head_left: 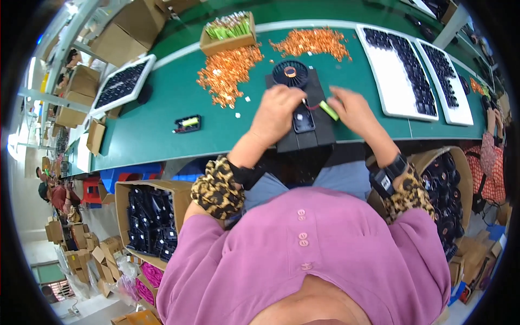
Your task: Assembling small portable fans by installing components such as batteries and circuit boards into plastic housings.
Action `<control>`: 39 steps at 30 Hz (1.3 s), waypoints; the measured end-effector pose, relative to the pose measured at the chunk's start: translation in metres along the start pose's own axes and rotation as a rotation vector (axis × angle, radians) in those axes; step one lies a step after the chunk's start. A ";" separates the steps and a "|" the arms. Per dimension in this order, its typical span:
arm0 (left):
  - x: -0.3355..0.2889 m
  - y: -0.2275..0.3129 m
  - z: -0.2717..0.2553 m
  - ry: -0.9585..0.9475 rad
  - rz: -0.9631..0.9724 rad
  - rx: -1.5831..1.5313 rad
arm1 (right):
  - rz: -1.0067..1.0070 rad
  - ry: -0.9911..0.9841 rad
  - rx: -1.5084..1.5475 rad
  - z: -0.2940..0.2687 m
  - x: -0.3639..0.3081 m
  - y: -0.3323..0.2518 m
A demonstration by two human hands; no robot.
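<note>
While two bare hands meet over a black fixture block [295, 143] at the center of the frame, a green battery cell [329, 110] sits tilted above the block's right edge, joined to a red wire [313, 106] that leads toward the left hand [274, 111]. That hand has its fingers bunched at the upper end of an open black elongated housing [304, 123]; whether anything is pinched between them cannot be told. The right hand [355, 111], slightly blurred, curls its thumb and fingers close by the cell, and whether it touches the cell is unclear. Just above the fingertips, a round black fan housing [290, 73] with a copper-colored center rests on the block.

Across the green worktable [151, 130], copper-colored pieces form one heap [225, 76] at upper center-left and another [311, 43] at upper center, beside a carton of green cells [227, 40]. A small black case [188, 123] holding a green cell lies left of center. White trays of black parts stand at upper left [123, 82] and upper right [398, 76]. Below the table edge, cardboard boxes of black plastic parts flank the seated worker, at lower left [154, 216] and right [444, 187].
</note>
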State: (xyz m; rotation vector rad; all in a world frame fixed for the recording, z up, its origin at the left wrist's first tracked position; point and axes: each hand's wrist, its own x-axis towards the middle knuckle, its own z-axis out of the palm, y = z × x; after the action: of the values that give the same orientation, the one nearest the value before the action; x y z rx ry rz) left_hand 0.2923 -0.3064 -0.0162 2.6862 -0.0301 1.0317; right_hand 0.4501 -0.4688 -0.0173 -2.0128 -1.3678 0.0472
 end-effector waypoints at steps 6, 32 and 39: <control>0.000 -0.003 0.005 -0.191 0.152 -0.051 | 0.113 -0.139 0.081 0.002 -0.018 -0.005; 0.050 -0.030 -0.017 -0.770 -0.051 -0.270 | 0.440 -0.154 0.928 0.019 -0.022 -0.027; 0.033 -0.032 -0.006 -0.607 0.003 -0.253 | 0.351 -0.120 0.627 0.036 -0.021 -0.039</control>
State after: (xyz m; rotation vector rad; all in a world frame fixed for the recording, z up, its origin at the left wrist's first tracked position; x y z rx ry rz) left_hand 0.3165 -0.2715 0.0026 2.6472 -0.2592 0.1633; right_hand 0.3955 -0.4596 -0.0301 -1.6919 -0.8946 0.6777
